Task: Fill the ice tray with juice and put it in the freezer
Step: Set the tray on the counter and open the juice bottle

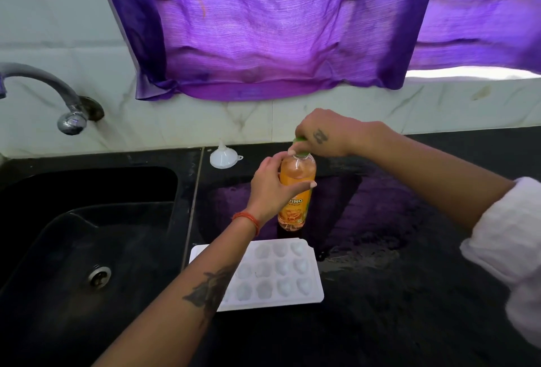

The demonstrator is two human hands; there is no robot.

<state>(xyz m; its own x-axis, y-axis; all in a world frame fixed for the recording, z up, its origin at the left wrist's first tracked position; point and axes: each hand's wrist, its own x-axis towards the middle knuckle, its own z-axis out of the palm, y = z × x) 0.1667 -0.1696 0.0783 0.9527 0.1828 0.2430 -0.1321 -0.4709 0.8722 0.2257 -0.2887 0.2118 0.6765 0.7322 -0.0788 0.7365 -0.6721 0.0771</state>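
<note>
The juice bottle [295, 191] stands upright on the black counter [395, 293], the left hand [270, 188] wrapped round its upper body, fingers [304, 186] clamped on the orange plastic. Directly above those fingers, the right hand [325, 135] closes over the green cap [300, 141], gripping it. Just below the left wrist, nearer the person, lies the white ice tray [281, 273], its cells empty. A small white funnel [224, 157] sits upturned, left of the cap-holding fingers, beside the sink [87, 220].
</note>
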